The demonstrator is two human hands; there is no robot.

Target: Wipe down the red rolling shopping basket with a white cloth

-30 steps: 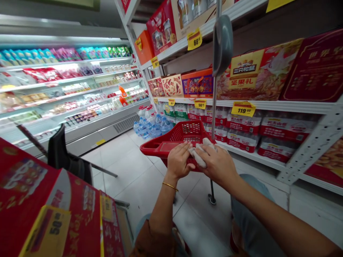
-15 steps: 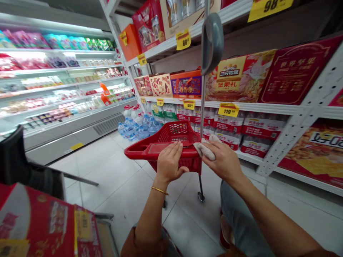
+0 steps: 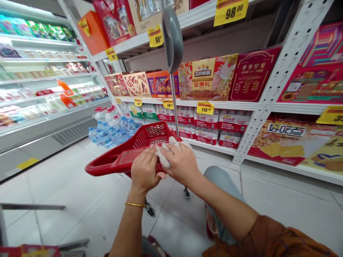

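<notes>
The right hand (image 3: 182, 161) curls around a white cloth (image 3: 163, 157), soft and light by its look, on the rim of the red plastic shopping basket (image 3: 128, 156), likely stiff and best held there, where the left hand (image 3: 144, 170) lies, fingers together, thumb out

"98.00" on yellow price tag (image 3: 230, 12)

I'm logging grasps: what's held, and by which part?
The right hand holds a pale cloth by its bunched folds; the left hand lies over the near rim of the red basket.
</notes>
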